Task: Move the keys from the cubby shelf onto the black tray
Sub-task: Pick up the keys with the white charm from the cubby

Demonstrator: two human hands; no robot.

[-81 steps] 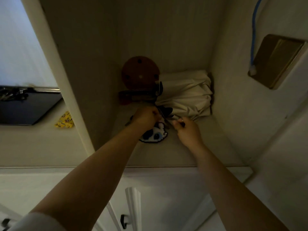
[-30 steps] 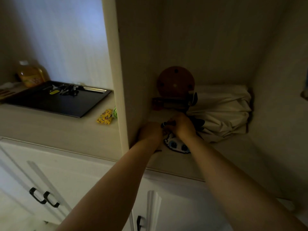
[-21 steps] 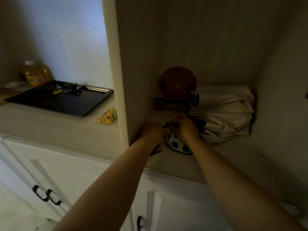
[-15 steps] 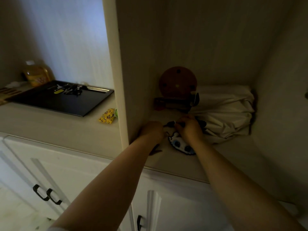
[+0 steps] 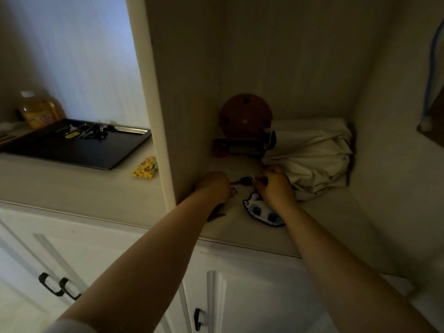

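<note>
Dim light, view down into a cream wooden cubby shelf [image 5: 319,227] set on a pale desk [image 5: 72,186].

Both hands are inside the cubby, low on its floor near the left wall. Left hand [image 5: 212,187] is curled, knuckles up, over a small metal key [image 5: 233,191] lying flat; a dark piece shows under the wrist. Cannot tell whether it actually grips anything. Right hand [image 5: 275,186] is pinched with its fingertips closed on a dark-headed key with a ring [image 5: 246,181], which lies between the two hands, touching or just above the shelf floor.

A white cat-face keychain charm with blue eyes [image 5: 260,211] lies flat just below the right wrist, partly covered by it.

Behind the hands: a round reddish-brown wooden disc with holes [image 5: 246,116] stands against the back wall, a dark flat case [image 5: 240,146] lies in front of it, and a bundled cream cloth [image 5: 312,152] fills the right rear corner.

Outside the cubby, to the left, a flat rectangular black tray [image 5: 72,150] sits on the desk with a cluster of dark keys and a yellow tag [image 5: 84,133] at its far edge. A small yellow printed packet [image 5: 144,168] lies between tray and cubby wall. An amber plastic bottle [image 5: 39,109] stands behind the tray.

White cabinet doors with black handles [image 5: 60,287] are below.
</note>
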